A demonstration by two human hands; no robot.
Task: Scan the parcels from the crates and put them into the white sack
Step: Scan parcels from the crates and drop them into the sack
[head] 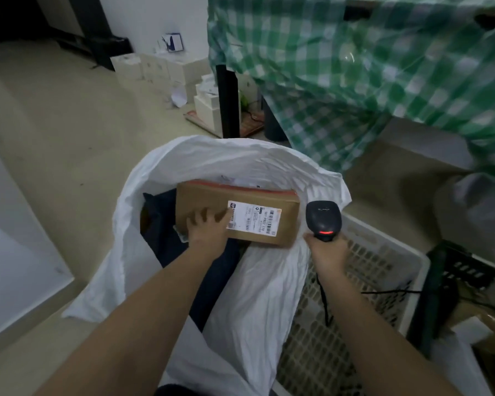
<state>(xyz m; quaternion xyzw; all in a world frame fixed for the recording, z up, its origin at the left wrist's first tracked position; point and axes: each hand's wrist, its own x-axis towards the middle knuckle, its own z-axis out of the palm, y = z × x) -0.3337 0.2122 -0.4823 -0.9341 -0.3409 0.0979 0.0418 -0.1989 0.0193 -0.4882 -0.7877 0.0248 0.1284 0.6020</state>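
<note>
left hand on a box over the sack, right hand gripping a scanner

both forearms reach forward. the left hand (209, 231) lies on the box (237, 214), fingers spread, just left of its label (253, 220). the box sits in the sack (200, 161) mouth. the right hand (327, 252) wraps the scanner (323, 220), above the crate (369, 252), right of the box.

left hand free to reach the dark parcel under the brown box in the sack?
Probably not yet. The left hand rests on the brown box, which covers part of the dark parcel in the white sack; only its left side is exposed.
</note>
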